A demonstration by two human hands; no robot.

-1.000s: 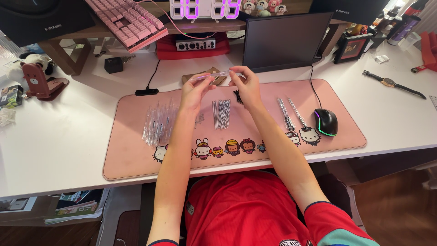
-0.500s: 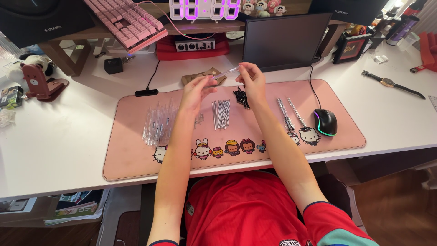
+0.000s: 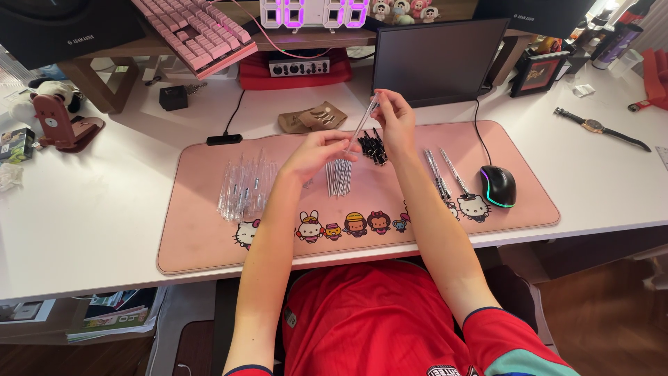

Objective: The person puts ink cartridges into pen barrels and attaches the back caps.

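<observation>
**Both hands holding a clear tube above the mat**

The left hand (image 3: 316, 150) and right hand (image 3: 394, 120) are pinching a thin, clear tube (image 3: 362, 125) between them, each hand's fingers closed on one end. The tube is slanting from lower left to upper right, hovering above the pink mat (image 3: 209, 237) on the counter (image 3: 90, 209). It is see-through and slim, so its ends are disappearing under the fingertips and its inside is too small to make out.

Below the hands, a bundle of refills (image 3: 339, 177) is lying on the mat, partly covered by the left hand. Small black caps (image 3: 373, 146) are sitting just beside the right hand. A pile of clear tubes (image 3: 242, 189) is lying to the left, blurring together. Two pens (image 3: 445, 174) are resting near the mouse (image 3: 498, 186).
</observation>
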